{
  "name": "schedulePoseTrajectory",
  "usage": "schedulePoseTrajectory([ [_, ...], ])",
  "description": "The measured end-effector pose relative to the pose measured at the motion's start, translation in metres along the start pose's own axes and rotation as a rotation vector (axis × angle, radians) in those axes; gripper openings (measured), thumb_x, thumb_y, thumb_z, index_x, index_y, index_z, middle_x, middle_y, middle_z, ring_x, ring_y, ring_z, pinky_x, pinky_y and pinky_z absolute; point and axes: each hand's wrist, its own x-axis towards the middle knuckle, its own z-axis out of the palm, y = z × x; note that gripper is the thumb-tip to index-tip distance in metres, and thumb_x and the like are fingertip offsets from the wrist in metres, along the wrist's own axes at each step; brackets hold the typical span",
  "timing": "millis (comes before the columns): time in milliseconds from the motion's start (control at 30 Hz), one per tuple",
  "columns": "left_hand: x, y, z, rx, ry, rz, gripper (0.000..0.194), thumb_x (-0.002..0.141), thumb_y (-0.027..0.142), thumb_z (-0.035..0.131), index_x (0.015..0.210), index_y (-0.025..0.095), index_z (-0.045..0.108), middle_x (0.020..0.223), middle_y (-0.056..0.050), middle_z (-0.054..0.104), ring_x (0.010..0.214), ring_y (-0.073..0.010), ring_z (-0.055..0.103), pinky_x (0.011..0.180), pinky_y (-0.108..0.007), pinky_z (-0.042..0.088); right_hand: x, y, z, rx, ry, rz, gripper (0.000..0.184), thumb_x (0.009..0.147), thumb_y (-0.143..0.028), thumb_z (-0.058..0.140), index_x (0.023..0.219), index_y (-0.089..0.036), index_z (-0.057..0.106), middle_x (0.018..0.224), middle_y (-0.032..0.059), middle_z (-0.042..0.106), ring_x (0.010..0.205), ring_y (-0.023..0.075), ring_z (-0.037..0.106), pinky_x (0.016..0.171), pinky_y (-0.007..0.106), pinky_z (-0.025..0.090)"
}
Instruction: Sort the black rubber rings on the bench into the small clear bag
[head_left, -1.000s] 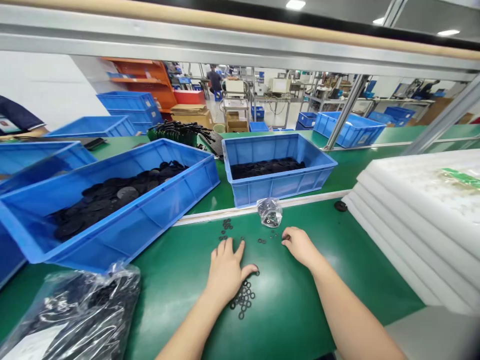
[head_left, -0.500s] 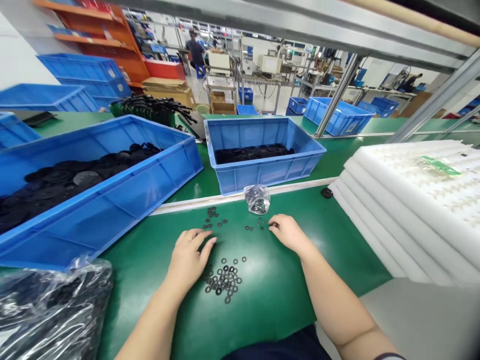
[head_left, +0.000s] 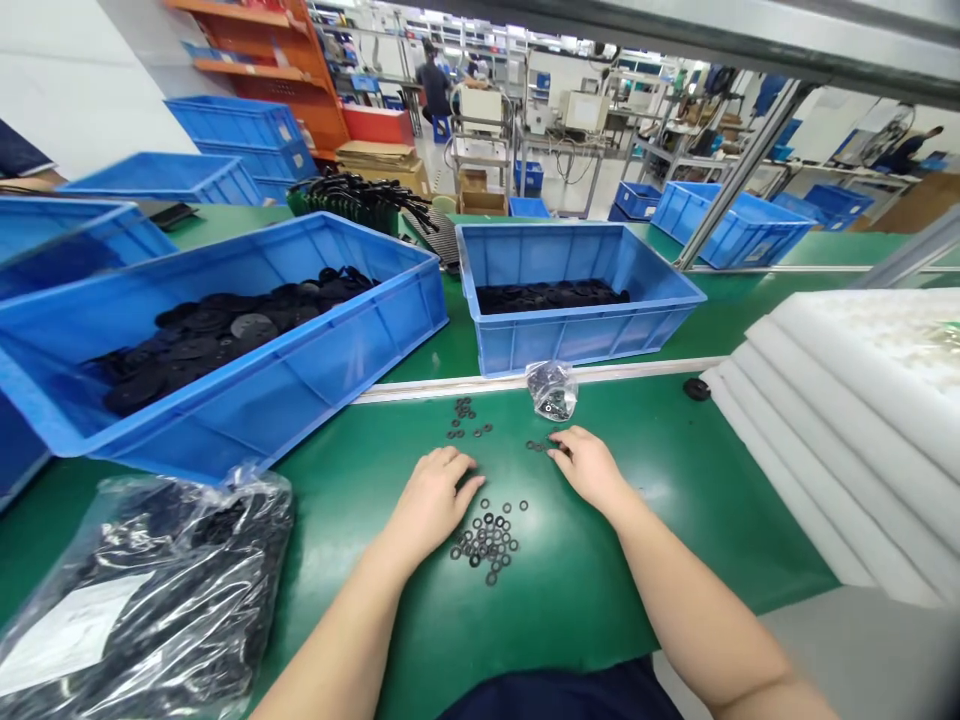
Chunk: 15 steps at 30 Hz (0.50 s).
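My left hand hovers over or rests on the green table just left of a loose pile of small black rings. Its thumb and fingers are apart with nothing between them. Further right, my right hand has its thumb and index fingertip around a small black ring at the edge of a short row of rings. The fingertips partly hide what is there. Beyond my left hand lies a scattered group of similar rings. A clear plastic bag with small dark parts sits behind my right hand.
Two blue bins of black parts stand behind a white strip. A plastic-wrapped bundle lies at left. White foam sheets are stacked at right, beside a black round part. A metal post rises behind.
The view has turned left, so the scene sits further right. My right hand has moved left over the table, bringing its fingertips and the small pieces there closer to the ring row.
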Motion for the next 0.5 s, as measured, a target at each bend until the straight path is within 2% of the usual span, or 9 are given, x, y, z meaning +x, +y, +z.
schedulePoseTrajectory([
  [133,-0.002,0.028,0.006,-0.044,-0.140,0.095,0.015,0.092,0.033,0.063,0.098,0.019,0.065,0.095,-0.006,0.065,0.094,-0.0239,0.058,0.086,-0.040,0.042,0.002,-0.006,0.004,-0.039,-0.013,-0.053,0.018,0.094,-0.020,0.059,0.104,-0.020,0.074,0.102,0.0072,0.069,0.098,0.0196,0.065,0.090,0.028,0.048],
  [267,-0.006,0.050,0.006,0.014,-0.241,0.094,0.012,0.089,0.030,0.069,0.088,0.019,0.066,0.092,-0.005,0.066,0.093,-0.0226,0.059,0.084,-0.038,0.040,-0.002,-0.006,0.009,-0.072,0.032,-0.123,0.020,0.095,-0.022,0.055,0.100,-0.019,0.074,0.097,0.0075,0.068,0.095,0.0208,0.065,0.089,0.030,0.049],
  [367,-0.007,0.052,0.009,0.040,-0.246,0.064,0.013,0.089,0.032,0.069,0.086,0.019,0.066,0.090,-0.004,0.066,0.093,-0.0210,0.059,0.084,-0.035,0.038,-0.004,0.005,0.017,-0.096,0.082,-0.179,0.024,0.095,-0.023,0.049,0.095,-0.018,0.072,0.092,0.0079,0.067,0.088,0.0222,0.065,0.082,0.032,0.051],
  [500,-0.009,0.048,0.020,0.096,-0.179,0.037,0.018,0.090,0.038,0.067,0.092,0.020,0.065,0.091,-0.004,0.066,0.094,-0.0211,0.058,0.085,-0.035,0.038,0.000,0.016,0.027,-0.063,0.158,-0.233,0.026,0.093,-0.029,0.045,0.090,-0.019,0.069,0.088,0.0077,0.067,0.082,0.0233,0.066,0.077,0.035,0.051],
])
